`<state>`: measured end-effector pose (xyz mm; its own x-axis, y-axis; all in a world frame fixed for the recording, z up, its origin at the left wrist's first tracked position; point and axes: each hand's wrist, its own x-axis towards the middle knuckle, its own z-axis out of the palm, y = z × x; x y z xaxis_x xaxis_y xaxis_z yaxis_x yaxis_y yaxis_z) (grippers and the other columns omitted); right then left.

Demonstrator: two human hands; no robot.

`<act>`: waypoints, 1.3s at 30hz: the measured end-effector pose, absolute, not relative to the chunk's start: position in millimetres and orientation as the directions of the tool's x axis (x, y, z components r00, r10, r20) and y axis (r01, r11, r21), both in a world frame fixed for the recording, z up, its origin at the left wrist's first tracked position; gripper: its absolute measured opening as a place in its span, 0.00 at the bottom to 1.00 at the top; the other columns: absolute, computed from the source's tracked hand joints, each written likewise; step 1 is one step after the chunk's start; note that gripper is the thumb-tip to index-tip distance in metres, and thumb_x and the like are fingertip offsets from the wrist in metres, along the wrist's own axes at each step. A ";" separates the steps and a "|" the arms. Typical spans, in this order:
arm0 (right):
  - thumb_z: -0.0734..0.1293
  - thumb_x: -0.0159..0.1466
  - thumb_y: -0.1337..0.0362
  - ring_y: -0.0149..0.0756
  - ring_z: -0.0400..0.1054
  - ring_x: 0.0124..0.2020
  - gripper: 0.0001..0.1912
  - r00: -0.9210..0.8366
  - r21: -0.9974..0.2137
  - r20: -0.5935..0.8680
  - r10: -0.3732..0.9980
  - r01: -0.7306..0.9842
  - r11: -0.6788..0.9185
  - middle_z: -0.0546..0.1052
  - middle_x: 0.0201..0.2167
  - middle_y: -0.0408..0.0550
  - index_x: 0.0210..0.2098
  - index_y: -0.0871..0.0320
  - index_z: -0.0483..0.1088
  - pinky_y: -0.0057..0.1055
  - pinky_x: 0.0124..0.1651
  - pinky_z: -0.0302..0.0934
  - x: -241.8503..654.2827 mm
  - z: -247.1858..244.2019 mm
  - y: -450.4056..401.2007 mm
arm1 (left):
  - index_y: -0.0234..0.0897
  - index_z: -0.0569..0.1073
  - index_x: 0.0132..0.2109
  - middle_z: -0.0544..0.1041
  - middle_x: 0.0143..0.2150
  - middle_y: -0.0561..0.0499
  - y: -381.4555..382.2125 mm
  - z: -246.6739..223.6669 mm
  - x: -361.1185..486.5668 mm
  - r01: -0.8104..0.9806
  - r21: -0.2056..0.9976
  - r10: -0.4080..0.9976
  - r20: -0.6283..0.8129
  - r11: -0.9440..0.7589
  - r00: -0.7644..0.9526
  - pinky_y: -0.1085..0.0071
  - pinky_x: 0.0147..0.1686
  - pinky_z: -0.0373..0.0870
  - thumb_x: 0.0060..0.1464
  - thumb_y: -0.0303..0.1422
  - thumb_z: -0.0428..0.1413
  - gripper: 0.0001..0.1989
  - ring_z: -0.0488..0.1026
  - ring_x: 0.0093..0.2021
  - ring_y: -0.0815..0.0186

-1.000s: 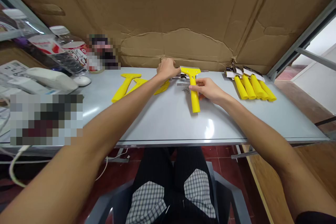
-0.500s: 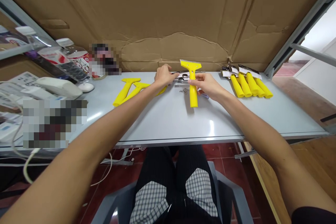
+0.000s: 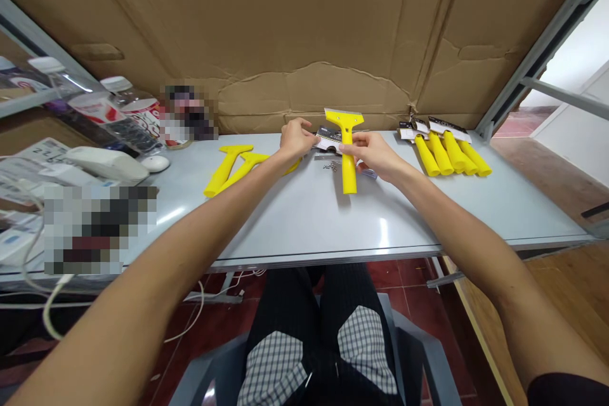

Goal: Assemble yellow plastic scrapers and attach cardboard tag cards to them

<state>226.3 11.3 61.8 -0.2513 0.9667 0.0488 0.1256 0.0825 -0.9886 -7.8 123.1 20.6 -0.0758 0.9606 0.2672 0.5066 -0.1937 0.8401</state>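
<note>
In my right hand is a yellow scraper, upright, its handle pinched between thumb and fingers, with a metal blade edge along the top of its head. My left hand, just left of it, pinches the edge of a black-and-white header card. In front of that card lie thin metal strips and several small screws. Something purplish and clear lies under my right hand, mostly hidden. Beside my left forearm rest several yellow scraper handles, partly covered by the arm.
Several yellow scrapers with header cards lie in a row at the right. A cardboard sheet stands behind the table. At the left are plastic bottles, a white telephone-like device, a white mouse and cables.
A header card by my left hand has come up from the pile and now shows its printed face. My right hand keeps the scraper in about the same place.
</note>
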 end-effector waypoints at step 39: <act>0.81 0.64 0.43 0.41 0.76 0.39 0.28 0.166 -0.975 -0.038 0.985 -0.223 0.000 0.74 0.41 0.45 0.46 0.48 0.62 0.40 0.36 0.80 235.0 61.2 25.0 | 0.46 0.83 0.37 0.86 0.48 0.47 14.7 15.8 -14.9 0.484 0.146 0.396 0.790 -0.863 0.468 0.54 0.46 0.84 0.63 0.32 0.65 0.04 0.83 0.46 0.57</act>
